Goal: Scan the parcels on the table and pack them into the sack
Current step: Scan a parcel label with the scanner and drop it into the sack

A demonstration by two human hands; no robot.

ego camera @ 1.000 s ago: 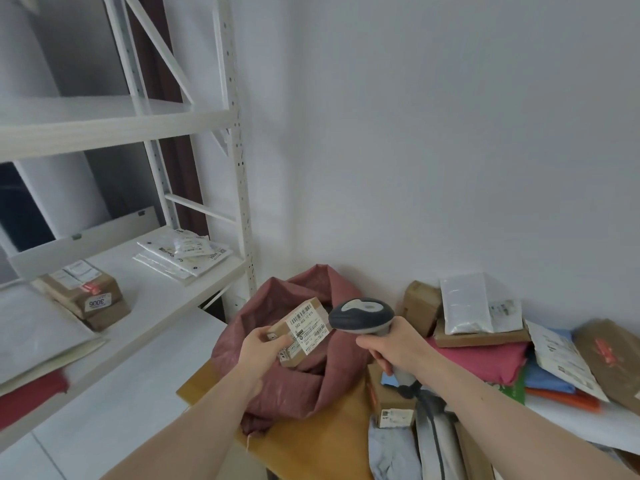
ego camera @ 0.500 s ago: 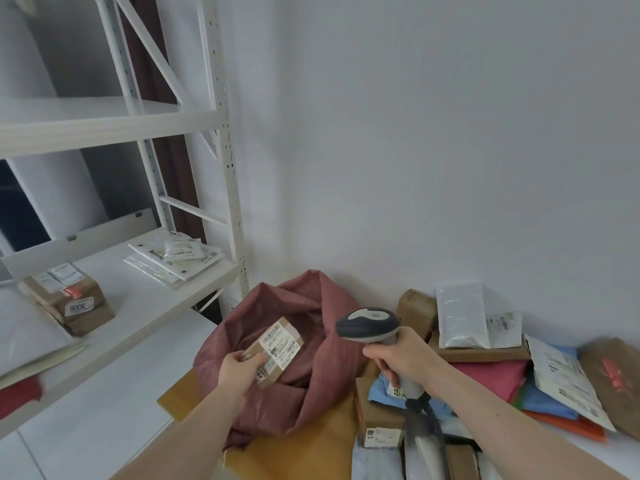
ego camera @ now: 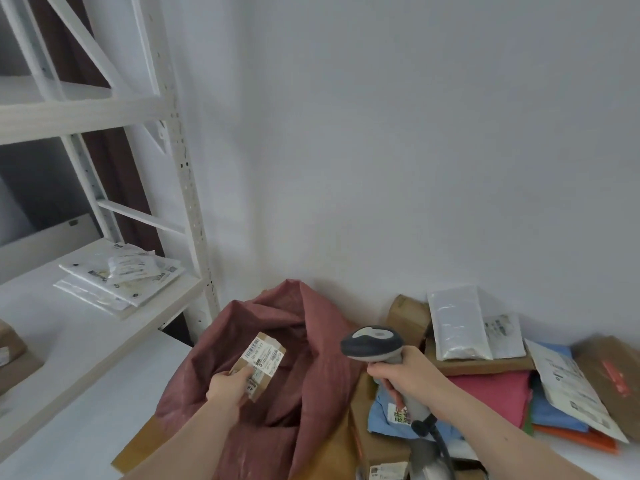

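With the left hand (ego camera: 228, 386) pinching the small brown labelled cardboard box (ego camera: 261, 363) over the maroon woven sack's (ego camera: 311, 341) mouth, lower it toward twelve o'clock before letting go, while the right hand (ego camera: 403, 374) grips the grey handheld scanner (ego camera: 372, 342).

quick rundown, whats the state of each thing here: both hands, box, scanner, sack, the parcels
left hand: grips the small box
small box: held over the sack's mouth, label up
right hand: grips the scanner's handle
scanner: held upright, head towards the box
sack: open, slumped on the table
parcel pile: stacked by the wall
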